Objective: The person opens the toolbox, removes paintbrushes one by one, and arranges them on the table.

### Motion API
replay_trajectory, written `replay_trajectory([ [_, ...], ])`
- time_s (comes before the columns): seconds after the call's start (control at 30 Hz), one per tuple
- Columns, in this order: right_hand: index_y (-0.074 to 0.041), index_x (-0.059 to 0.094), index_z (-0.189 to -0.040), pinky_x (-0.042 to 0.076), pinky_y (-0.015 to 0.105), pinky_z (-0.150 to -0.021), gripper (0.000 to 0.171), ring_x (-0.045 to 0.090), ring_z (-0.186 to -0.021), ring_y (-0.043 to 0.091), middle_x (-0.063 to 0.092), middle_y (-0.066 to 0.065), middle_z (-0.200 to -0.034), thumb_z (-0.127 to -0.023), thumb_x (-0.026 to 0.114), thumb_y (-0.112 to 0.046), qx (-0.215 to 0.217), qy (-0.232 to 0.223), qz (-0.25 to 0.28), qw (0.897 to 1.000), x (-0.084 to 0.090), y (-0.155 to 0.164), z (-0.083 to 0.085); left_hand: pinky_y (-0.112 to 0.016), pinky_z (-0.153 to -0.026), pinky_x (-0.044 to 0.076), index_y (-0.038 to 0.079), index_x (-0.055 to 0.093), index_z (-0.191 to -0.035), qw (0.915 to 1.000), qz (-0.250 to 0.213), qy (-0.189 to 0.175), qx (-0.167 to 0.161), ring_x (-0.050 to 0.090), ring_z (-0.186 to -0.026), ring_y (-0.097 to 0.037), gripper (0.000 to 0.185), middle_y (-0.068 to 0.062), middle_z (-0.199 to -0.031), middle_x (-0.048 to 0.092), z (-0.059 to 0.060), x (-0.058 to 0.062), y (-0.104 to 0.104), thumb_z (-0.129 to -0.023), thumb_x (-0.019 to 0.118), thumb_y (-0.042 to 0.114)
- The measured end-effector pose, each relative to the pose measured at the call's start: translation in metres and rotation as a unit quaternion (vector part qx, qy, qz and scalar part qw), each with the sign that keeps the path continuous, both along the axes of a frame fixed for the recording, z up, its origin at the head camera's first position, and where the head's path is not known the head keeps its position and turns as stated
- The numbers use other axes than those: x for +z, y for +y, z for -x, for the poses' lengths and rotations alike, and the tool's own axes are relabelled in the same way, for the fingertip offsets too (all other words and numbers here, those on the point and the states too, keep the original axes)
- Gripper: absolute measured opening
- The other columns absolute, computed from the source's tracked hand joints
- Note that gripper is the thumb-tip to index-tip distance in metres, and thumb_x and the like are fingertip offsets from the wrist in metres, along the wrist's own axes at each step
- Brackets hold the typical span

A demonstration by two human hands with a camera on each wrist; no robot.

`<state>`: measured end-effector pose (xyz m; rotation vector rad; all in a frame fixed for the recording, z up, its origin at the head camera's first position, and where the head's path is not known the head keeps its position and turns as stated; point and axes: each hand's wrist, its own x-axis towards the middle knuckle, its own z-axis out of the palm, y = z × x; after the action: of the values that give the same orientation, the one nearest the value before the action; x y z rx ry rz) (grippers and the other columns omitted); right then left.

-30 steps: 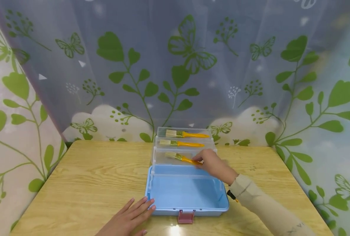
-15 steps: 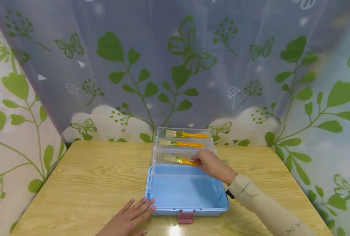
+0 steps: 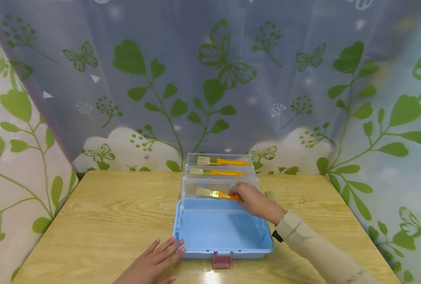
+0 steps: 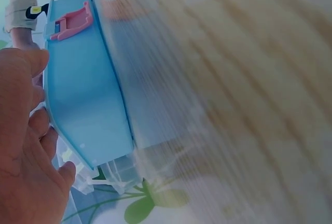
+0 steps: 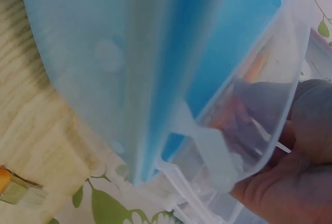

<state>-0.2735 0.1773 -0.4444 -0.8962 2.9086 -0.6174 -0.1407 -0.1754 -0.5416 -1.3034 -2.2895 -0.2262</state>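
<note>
A light-blue plastic box (image 3: 221,232) stands unfolded on the table, with clear tiered trays raised along its back. My right hand (image 3: 254,199) pinches the orange handle of a flat paintbrush (image 3: 214,193) at the lowest clear tray (image 3: 191,187); the handle's end is hidden by the fingers. Two similar brushes lie in the tiers above: the middle brush (image 3: 217,172) and the top brush (image 3: 222,161). With fingers spread and straight, my left hand (image 3: 155,260) touches the box's front left corner. The right wrist view shows the right hand (image 5: 290,167) behind a clear tray wall.
A pink latch (image 3: 221,261) hangs from the box's front edge. Right of the box, another brush (image 3: 270,195) lies on the wooden table (image 3: 125,213), mostly covered by the right forearm. A leaf-patterned curtain (image 3: 160,98) rises behind the table.
The pinched paintbrush has dropped a little at its bristle end and lies more level. My right hand has sunk slightly with it. The left hand keeps its place on the box.
</note>
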Motion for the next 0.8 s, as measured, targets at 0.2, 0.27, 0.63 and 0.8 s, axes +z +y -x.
replay_trajectory([
  [0.2,-0.002,0.074,-0.117,0.059,0.034,-0.083,0.027,0.066,-0.095,0.019,0.071,0.007,-0.105,-0.091,0.071,0.006,0.006,0.001,0.022,1.000,-0.0025,0.0029,-0.0012,-0.025,-0.126,-0.005,0.010,0.037,-0.159,0.9999,-0.007,-0.011,-0.003,0.008,-0.158,-0.012,0.075,-0.001,-0.167,0.029,-0.0021,-0.0004,-0.0005,-0.098,0.065,0.043],
  [0.27,-0.002,0.073,-0.116,0.059,0.034,-0.082,0.028,0.066,-0.094,0.020,0.071,0.007,-0.104,-0.090,0.071,0.007,0.007,0.001,0.026,1.000,-0.0022,0.0041,-0.0016,-0.025,-0.126,-0.005,0.010,0.037,-0.158,0.9999,-0.006,-0.013,-0.003,0.007,-0.158,-0.012,0.076,-0.001,-0.167,0.030,-0.0024,-0.0002,0.0000,-0.097,0.067,0.043],
  [0.63,-0.002,0.072,-0.117,0.058,0.032,-0.082,0.027,0.065,-0.093,0.019,0.068,0.006,-0.103,-0.091,0.070,0.006,0.027,0.003,0.041,0.999,-0.0004,0.0046,-0.0073,-0.026,-0.126,-0.006,0.010,0.038,-0.158,0.9995,0.006,-0.030,0.004,0.008,-0.158,-0.013,0.075,-0.007,-0.162,0.040,-0.0051,0.0048,0.0007,-0.096,0.068,0.041],
  [0.8,-0.005,0.072,-0.118,0.057,0.030,-0.080,0.026,0.063,-0.092,0.017,0.066,0.002,-0.101,-0.093,0.068,0.004,0.043,0.002,0.056,0.998,-0.0039,0.0050,-0.0094,-0.026,-0.126,-0.006,0.009,0.041,-0.157,0.9993,0.002,-0.037,0.003,0.010,-0.158,-0.013,0.075,-0.008,-0.160,0.042,-0.0066,0.0056,0.0003,-0.095,0.070,0.039],
])
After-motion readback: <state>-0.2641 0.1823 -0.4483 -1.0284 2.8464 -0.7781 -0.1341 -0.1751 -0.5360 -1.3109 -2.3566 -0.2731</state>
